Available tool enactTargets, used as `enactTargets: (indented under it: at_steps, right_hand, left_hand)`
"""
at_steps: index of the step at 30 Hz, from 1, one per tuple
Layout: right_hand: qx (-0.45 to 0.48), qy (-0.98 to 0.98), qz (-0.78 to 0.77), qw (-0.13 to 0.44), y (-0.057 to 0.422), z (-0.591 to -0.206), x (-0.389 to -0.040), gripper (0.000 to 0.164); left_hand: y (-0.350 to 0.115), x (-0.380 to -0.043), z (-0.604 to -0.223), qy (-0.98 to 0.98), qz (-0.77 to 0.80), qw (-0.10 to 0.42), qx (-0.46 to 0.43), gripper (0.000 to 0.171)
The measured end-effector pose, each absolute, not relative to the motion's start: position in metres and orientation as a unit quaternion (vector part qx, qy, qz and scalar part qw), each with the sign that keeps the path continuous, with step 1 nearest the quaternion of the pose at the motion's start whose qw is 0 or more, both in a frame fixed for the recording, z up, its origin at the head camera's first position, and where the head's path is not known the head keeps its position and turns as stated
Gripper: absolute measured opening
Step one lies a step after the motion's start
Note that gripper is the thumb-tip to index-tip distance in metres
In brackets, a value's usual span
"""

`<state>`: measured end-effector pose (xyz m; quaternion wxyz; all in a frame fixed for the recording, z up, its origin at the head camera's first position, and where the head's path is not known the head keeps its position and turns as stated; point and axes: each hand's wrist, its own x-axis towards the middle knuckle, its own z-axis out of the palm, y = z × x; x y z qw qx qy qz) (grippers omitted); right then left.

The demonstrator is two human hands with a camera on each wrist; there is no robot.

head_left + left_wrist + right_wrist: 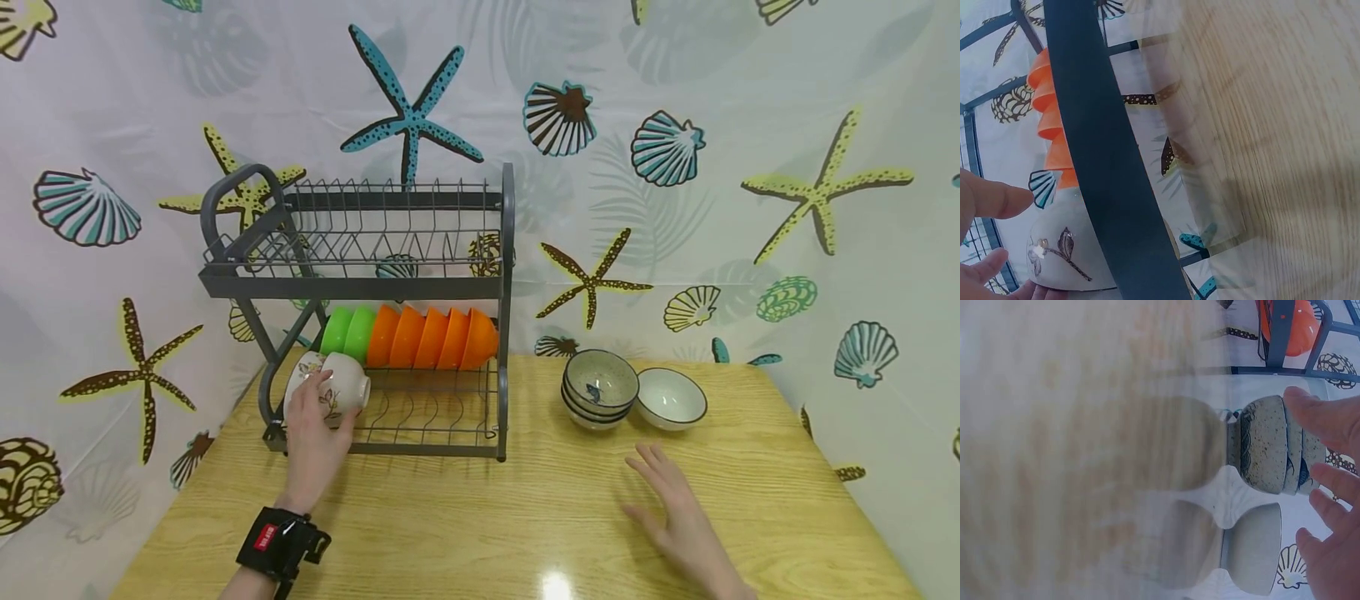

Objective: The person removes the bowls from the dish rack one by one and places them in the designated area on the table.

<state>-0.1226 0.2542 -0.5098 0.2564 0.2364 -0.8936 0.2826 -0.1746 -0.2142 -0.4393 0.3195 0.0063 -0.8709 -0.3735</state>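
Observation:
On the rack's lower tier, two white bowls with a floral sprig stand on edge at the left end. My left hand (318, 437) is at the front floral bowl (343, 390). In the left wrist view its fingertips lie along the bowl's rim, while the thumb (997, 197) is stretched out apart from it. My right hand (678, 508), fingers spread and holding nothing, hovers over the table in front of a stack of speckled bowls (600, 382). A single white bowl (672, 398) with a dark rim sits right of that stack.
The grey two-tier dish rack (352, 288) stands at the left back of the wooden table (465, 525). Behind the floral bowls, green bowls (348, 333) and several orange bowls (435, 337) stand in a row. A patterned cloth (712, 225) hangs behind the table.

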Motion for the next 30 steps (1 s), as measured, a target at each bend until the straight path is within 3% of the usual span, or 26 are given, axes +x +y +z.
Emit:
enactTargets:
  at_steps: [6, 14, 30]
  right_hand:
    - [0.249, -0.892, 0.286, 0.245, 0.246, -0.510, -0.116, 0.066]
    - [0.292, -0.870, 0.285, 0.275, 0.238, -0.508, -0.113, 0.070]
    - [0.298, -0.870, 0.288, 0.267, 0.228, -0.508, -0.110, 0.076]
  left_hand:
    - [-0.220, -0.176, -0.433, -0.870, -0.395, 0.293, 0.031, 0.059]
    - [-0.230, -0.183, -0.423, -0.872, -0.400, 0.278, 0.055, 0.052]
    - [-0.237, -0.193, -0.410, -0.902, -0.359, 0.235, 0.042, 0.044]
